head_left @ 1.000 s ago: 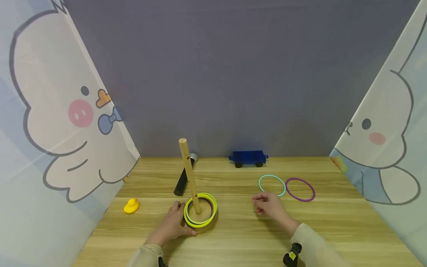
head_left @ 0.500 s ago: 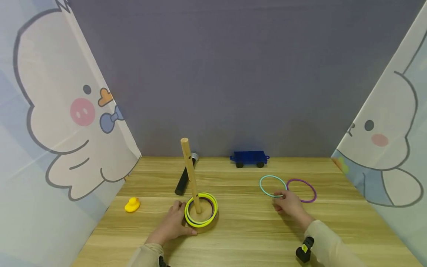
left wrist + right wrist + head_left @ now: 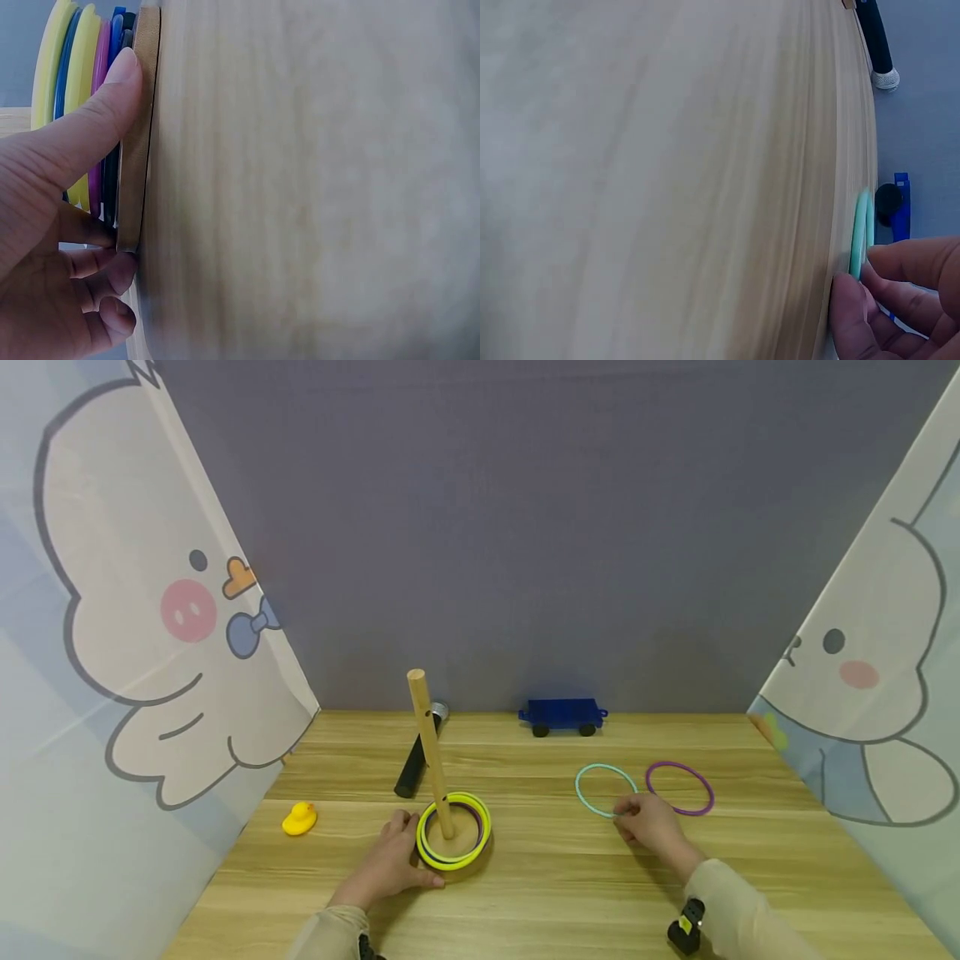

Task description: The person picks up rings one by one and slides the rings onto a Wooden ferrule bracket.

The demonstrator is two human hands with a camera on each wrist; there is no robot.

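My left hand grips the round wooden base of a ring-toss stand from its left side, thumb at the front. From the base rises an upright wooden post. Around it lies a stack of rings, with a yellow ring on top and blue, purple and dark ones below. Over on the right, my right hand pinches the near right edge of a mint-green ring between thumb and fingers. A purple ring lies flat on the table just beyond that hand.
A yellow rubber duck sits left of the left hand. Behind the post lies a black microphone. At the back edge of the table, before a grey backdrop, stands a blue toy wagon. Cartoon-printed panels flank both sides.
My right hand has moved right to the mint-green ring and taken hold of it. The ring has slid slightly toward me and left, apart from the purple ring. My left hand stays on the base.
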